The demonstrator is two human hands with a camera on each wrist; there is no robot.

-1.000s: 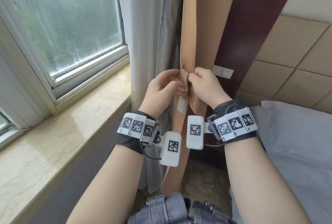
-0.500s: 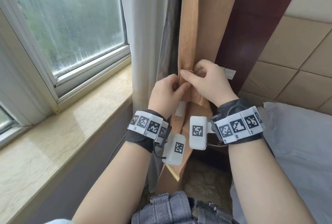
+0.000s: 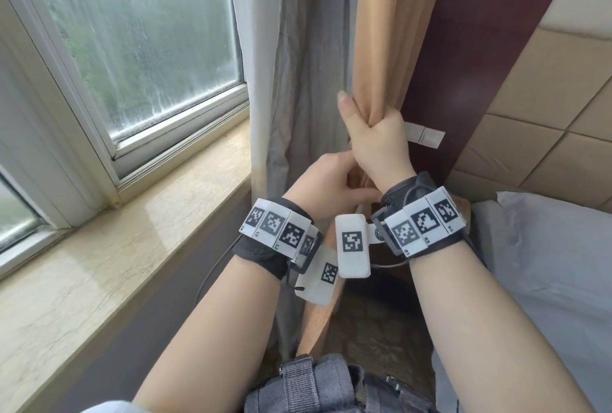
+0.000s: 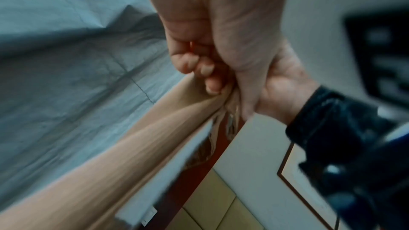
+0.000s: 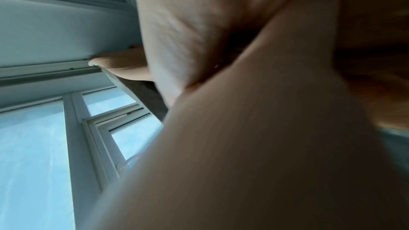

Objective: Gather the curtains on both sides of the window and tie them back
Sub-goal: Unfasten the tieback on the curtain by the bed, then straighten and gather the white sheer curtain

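Note:
A tan curtain (image 3: 381,31) hangs gathered into a narrow bundle beside a grey lining curtain (image 3: 298,65). My right hand (image 3: 371,128) is wrapped round the bundle, thumb pointing up along its left edge. Just below it, my left hand (image 3: 331,177) has its fingers curled into the tan fabric. In the left wrist view the left fingertips (image 4: 208,69) dig into the tan curtain (image 4: 132,146) next to the right hand (image 4: 272,85). The right wrist view is blurred and filled by my palm and thumb (image 5: 117,66). Where the curtain passes behind both wrists is hidden.
A window (image 3: 139,31) and its marble sill (image 3: 116,247) lie to the left. A dark red wall panel (image 3: 463,48) with a white strip (image 3: 425,136) stands right of the curtain. A grey-white pillow (image 3: 546,263) lies at the right, tan wall panels (image 3: 546,98) above it.
My right hand has risen from pinching the curtain's edge and now wraps round the gathered bundle. My left hand has shifted right, under it. The curtain is bunched tighter.

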